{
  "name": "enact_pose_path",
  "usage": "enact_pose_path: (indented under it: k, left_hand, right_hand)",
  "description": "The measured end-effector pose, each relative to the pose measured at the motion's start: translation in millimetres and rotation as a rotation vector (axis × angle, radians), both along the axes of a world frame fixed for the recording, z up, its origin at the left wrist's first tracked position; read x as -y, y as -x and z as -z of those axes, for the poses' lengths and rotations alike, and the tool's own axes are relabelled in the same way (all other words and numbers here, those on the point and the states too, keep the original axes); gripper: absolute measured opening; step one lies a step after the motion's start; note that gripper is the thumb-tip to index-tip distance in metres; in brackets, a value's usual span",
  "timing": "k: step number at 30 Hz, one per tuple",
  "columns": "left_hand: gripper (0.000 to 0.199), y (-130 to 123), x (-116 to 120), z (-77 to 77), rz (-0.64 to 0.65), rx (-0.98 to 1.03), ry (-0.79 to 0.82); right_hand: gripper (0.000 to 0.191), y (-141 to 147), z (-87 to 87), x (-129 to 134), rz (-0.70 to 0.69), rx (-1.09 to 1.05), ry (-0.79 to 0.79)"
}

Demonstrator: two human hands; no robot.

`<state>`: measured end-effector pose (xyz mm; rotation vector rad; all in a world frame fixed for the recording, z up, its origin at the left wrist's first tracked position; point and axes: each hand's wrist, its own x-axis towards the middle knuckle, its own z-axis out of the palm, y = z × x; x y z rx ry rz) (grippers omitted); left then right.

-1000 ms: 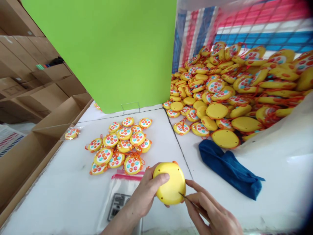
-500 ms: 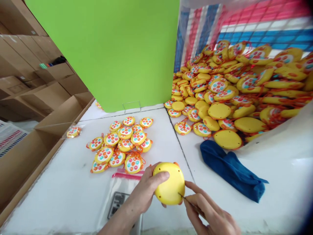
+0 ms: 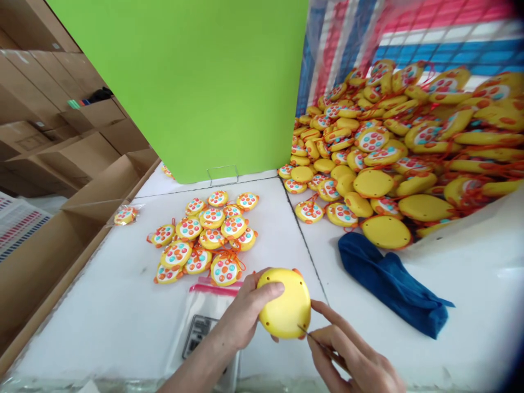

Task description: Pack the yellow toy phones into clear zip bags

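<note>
Round yellow plastic toy (image 3: pixel 289 311): located at the near middle of the scene, above the white worktop (image 3: pixel 110 314), flat back facing up, small holes visible near its rim. Left hand (image 3: pixel 243 312): grip pinching the toy at its left side, thumb laid on the flat back. Right hand (image 3: pixel 354 355): grip pinching a thin dark pointed tool (image 3: pixel 321 344), tip at the back of the toy beside the near right hole; whether the tip touches cannot be told.

Left of centre on the worktop: a cluster of yellow toys with coloured dots (image 3: pixel 213 218), dotted faces up. Nearer, partly under the left forearm: a clear plastic bag with a pink strip (image 3: pixel 200 305). Right: a crumpled dark blue cloth (image 3: pixel 393 284). Far right: a large heap of similar yellow toys (image 3: pixel 373 183). Far middle: an upright bright green panel (image 3: pixel 196 82).
</note>
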<state>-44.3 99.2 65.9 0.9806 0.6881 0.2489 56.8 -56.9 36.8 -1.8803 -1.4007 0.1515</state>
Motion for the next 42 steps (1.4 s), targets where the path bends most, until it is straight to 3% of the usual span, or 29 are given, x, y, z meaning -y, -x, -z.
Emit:
enact_pose_path:
  k: [15,22,29,42]
  left_hand:
    - [0.047,5,-2,2.7,0.012,0.020,-0.010]
    - [0.046,7,-1,4.3,0.005,0.028,-0.015]
    - [0.044,8,6,4.5,-0.022,-0.001,-0.078]
    - [0.032,13,12,-0.4,-0.026,0.044,-0.140]
  right_hand:
    - [0.014,7,0.5,-5,0.050,-0.002,-0.079]
    - [0.015,9,1.2,-4,0.042,-0.024,-0.068]
    - [0.016,14,-2.5,-10,0.146,-0.089,0.020]
    - [0.019,15,-11.2,-15,0.163,-0.095,0.007]
